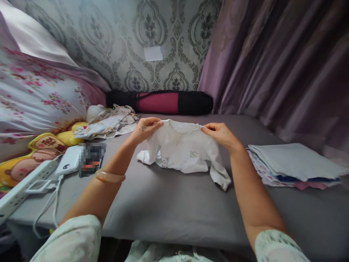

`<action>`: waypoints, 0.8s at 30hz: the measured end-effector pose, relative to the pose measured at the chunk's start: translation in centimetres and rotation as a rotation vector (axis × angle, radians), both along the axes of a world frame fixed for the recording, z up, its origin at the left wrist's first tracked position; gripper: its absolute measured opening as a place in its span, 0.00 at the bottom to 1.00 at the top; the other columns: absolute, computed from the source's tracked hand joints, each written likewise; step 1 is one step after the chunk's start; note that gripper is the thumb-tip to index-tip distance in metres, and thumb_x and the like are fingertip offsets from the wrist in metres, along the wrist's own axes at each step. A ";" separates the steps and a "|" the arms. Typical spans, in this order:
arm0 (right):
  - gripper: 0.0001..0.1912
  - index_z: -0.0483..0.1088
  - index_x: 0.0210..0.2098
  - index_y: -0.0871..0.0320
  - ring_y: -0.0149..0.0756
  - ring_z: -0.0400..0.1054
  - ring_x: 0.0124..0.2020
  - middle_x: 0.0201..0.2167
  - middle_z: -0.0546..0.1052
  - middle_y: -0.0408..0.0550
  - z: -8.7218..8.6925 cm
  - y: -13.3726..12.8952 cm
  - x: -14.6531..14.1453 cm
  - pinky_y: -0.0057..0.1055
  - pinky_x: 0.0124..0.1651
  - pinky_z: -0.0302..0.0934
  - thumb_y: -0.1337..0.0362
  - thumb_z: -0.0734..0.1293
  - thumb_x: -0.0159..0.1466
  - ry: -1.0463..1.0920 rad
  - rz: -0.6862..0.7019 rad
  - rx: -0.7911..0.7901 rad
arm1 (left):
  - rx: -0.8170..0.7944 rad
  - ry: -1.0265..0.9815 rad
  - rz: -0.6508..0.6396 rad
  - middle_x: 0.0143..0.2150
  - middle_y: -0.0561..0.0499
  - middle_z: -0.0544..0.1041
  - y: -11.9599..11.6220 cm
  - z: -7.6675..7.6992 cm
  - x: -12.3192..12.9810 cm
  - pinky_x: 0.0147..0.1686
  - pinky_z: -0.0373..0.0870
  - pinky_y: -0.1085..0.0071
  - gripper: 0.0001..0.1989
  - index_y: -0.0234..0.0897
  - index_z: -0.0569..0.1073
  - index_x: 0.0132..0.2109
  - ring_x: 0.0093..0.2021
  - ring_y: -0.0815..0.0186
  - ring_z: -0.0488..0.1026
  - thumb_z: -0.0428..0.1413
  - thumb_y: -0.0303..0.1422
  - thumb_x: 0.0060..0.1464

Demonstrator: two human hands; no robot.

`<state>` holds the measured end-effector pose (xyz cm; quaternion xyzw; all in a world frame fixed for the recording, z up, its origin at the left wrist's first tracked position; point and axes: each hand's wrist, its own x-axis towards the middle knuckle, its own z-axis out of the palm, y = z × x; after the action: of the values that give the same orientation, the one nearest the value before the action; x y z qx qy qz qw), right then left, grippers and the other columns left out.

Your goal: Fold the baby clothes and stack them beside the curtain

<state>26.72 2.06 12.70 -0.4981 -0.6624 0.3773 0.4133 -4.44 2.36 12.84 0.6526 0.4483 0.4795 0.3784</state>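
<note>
A small white long-sleeved baby shirt (182, 149) with little printed animal drawings hangs between my hands, its lower part resting on the grey bed sheet (174, 203). My left hand (148, 128) pinches the shirt at one shoulder beside the neckline. At the opposite shoulder, my right hand (219, 133) is closed on the cloth between thumb and fingers. The neck opening faces up and away from me. Both sleeves droop, the right one reaching down toward the sheet.
On the right lies a stack of folded cloths (294, 162). Patterned clothes (111, 123) are heaped at the left, near a yellow plush pillow (32, 160). A power strip (29, 185), white power bank (68, 160) and phone (92, 158) sit closer. A black-and-pink roll bag (160, 102) lies along the wall.
</note>
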 end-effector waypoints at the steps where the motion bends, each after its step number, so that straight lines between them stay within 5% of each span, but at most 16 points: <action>1: 0.21 0.78 0.32 0.57 0.36 0.70 0.30 0.30 0.79 0.47 0.3 -0.1 -0.1 0.31 0.33 0.62 0.45 0.72 0.52 -0.007 0.007 0.008 | 0.023 0.023 0.019 0.27 0.52 0.75 -0.2 0.4 -0.2 0.23 0.62 0.77 0.18 0.34 0.78 0.35 0.26 0.71 0.68 0.63 0.46 0.47; 10: 0.19 0.79 0.32 0.53 0.39 0.72 0.33 0.31 0.80 0.46 5.1 -1.8 -0.4 0.34 0.35 0.65 0.46 0.73 0.51 -0.118 0.036 0.092 | 0.242 0.169 0.095 0.26 0.52 0.73 -1.9 4.2 -2.2 0.25 0.61 0.74 0.15 0.35 0.77 0.34 0.26 0.70 0.67 0.61 0.44 0.49; 17: 0.18 0.79 0.33 0.53 0.43 0.73 0.35 0.30 0.79 0.48 10.4 -2.3 -0.7 0.36 0.35 0.66 0.46 0.73 0.53 -0.157 -0.028 0.302 | 0.710 0.458 0.294 0.32 0.52 0.71 -2.8 9.2 -3.0 0.41 0.66 0.69 0.12 0.38 0.78 0.39 0.36 0.67 0.69 0.58 0.41 0.55; 21: 0.18 0.78 0.30 0.54 0.42 0.72 0.36 0.28 0.78 0.47 11.6 -1.9 -1.2 0.36 0.37 0.66 0.46 0.73 0.53 -0.253 -0.007 0.367 | 0.772 0.579 0.257 0.35 0.52 0.69 -2.6 11.3 -3.6 0.44 0.66 0.67 0.11 0.37 0.80 0.37 0.35 0.69 0.69 0.61 0.40 0.53; 24: 0.19 0.78 0.32 0.55 0.42 0.71 0.38 0.32 0.78 0.48 11.9 -1.3 -1.5 0.37 0.40 0.66 0.45 0.71 0.55 -0.246 -0.072 0.525 | 0.790 0.481 0.301 0.36 0.52 0.68 -2.0 12.1 -4.1 0.46 0.65 0.64 0.16 0.30 0.80 0.38 0.40 0.69 0.68 0.61 0.42 0.53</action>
<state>25.19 0.73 24.64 -0.4394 -0.7643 0.1146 0.4579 -8.50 0.37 24.96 0.7666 0.3963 0.4979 -0.0860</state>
